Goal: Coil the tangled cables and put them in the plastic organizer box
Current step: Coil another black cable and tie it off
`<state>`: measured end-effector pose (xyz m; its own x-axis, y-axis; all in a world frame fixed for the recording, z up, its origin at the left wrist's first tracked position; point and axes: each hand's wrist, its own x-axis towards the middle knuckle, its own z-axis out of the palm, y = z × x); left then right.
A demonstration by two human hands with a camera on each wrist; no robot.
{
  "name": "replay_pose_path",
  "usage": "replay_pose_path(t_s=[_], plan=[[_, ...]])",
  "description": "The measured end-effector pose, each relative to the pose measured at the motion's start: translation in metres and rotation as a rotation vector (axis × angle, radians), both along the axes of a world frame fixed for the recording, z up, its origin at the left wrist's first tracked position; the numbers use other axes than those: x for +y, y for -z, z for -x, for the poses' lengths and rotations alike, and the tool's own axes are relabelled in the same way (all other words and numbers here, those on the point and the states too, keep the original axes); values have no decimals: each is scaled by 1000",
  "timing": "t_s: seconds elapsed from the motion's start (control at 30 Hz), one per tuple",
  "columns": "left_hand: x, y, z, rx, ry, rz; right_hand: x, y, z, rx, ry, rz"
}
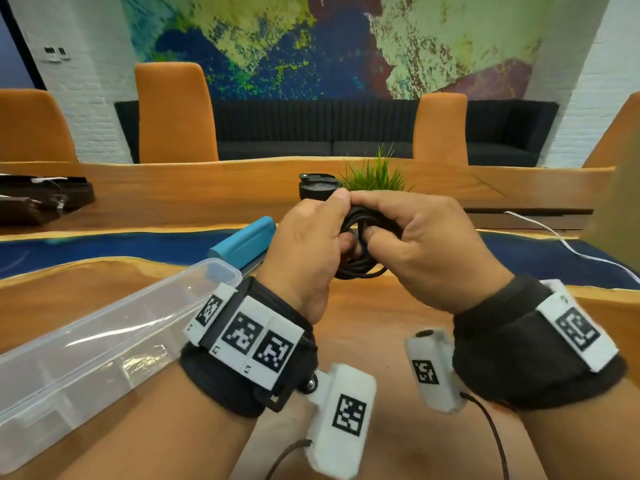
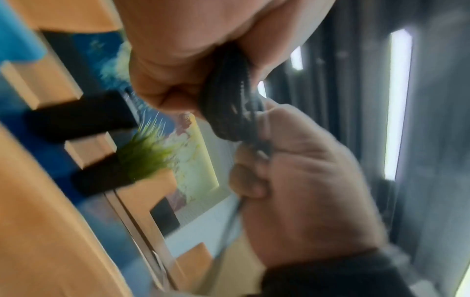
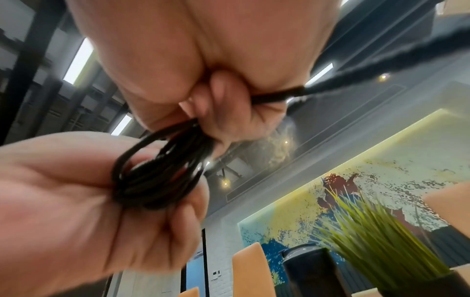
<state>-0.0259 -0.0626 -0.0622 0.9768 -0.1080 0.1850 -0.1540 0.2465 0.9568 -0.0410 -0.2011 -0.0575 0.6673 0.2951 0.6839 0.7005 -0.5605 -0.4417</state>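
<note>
Both hands hold a coil of black cable [image 1: 363, 244] in the air above the wooden table. My left hand [image 1: 311, 244] pinches the coil's left side between thumb and curled fingers. My right hand [image 1: 415, 244] grips its right side, thumb inside the loop. In the right wrist view the cable coil [image 3: 157, 176] runs between the two hands, and a loose black strand [image 3: 356, 74] leads off to the upper right. In the left wrist view the cable bundle [image 2: 229, 100] is clamped between both hands. The clear plastic organizer box [image 1: 86, 348] lies open at the left.
A blue case [image 1: 242, 242] lies past the box. A black cup [image 1: 317, 188] and a green plant [image 1: 375, 174] stand behind the hands. A white cable [image 1: 561, 244] trails on the right. Dark cases [image 1: 38, 199] sit far left. Orange chairs [image 1: 173, 112] line the far side.
</note>
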Motion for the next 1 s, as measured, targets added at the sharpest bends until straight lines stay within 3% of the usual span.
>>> replay_pose_path(t_s=[0.13,0.33,0.43,0.53,0.63,0.73,0.93,1.0], plan=[[7,-6,2,-23,154,60,-3,-3,-3,42,12,-193],[30,-12,6,-336,183,-316,-6,-13,3,72,-14,-294],[32,-14,8,-441,109,-491,-5,-15,5,47,15,-277],[31,-13,12,-654,-78,-729,-6,-17,7,46,25,-265],[33,-13,12,-825,-205,-842,-6,-19,10,88,-31,-308],[36,-16,9,-817,-146,-754,-7,-20,12,158,-89,-403],[53,-25,-1,-742,-134,-581,-11,-21,14,353,-276,-386],[60,-29,-3,-769,-192,-614,-14,-21,12,284,-154,-239]])
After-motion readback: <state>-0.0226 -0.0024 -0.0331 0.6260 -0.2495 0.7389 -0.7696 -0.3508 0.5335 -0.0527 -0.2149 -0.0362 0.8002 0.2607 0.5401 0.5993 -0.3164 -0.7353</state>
